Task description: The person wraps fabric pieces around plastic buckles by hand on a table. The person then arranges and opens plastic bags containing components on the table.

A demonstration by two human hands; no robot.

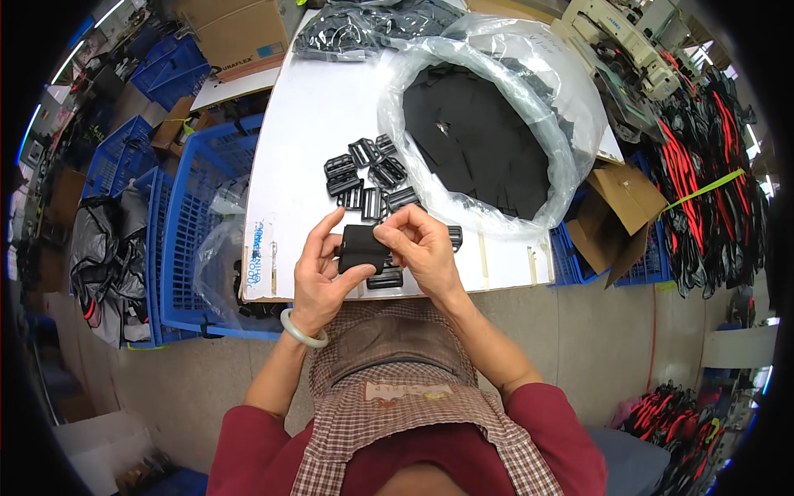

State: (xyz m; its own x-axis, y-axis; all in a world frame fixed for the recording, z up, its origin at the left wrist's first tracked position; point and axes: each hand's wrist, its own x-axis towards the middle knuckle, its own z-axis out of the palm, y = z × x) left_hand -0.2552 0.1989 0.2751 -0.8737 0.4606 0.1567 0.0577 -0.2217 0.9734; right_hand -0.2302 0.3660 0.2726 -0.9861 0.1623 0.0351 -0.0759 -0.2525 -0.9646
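Two hands on one black piece (pixel 361 246), at the near edge of the desk (pixel 285 165)

Off to the left of the desk, a black and grey bundle (pixel 107 240) sits in blue crates. Closer in, just beside the desk's left edge, stands a bigger blue crate (pixel 172 285) with clear plastic (pixel 217 264) inside it. Behind that crate, past the desk's far left side, I see a large cardboard box (pixel 240 33).

At the desk's near edge the person's left hand (pixel 318 269), with a pale bracelet (pixel 303 329) at the wrist, grips the flat black piece from its left side, thumb laid along the lower edge. The piece is held above the desk; from here it could be fabric, though I can't be sure. Black buckles (pixel 374 204) lie loosely grouped on the desk, beyond the hands and partly hidden under them. The right hand (pixel 422 248) pinches the piece's upper right part between thumb and fingers.

Farther back on the desk, toward its right side, a clear plastic bag (pixel 390 107) gapes wide, full of flat black pieces (pixel 480 140). Past the desk's far right corner is a sewing machine (pixel 616 37); right of the desk come an open cardboard carton (pixel 620 202) and, farther out, a hanging mass of black and red straps (pixel 691 190).
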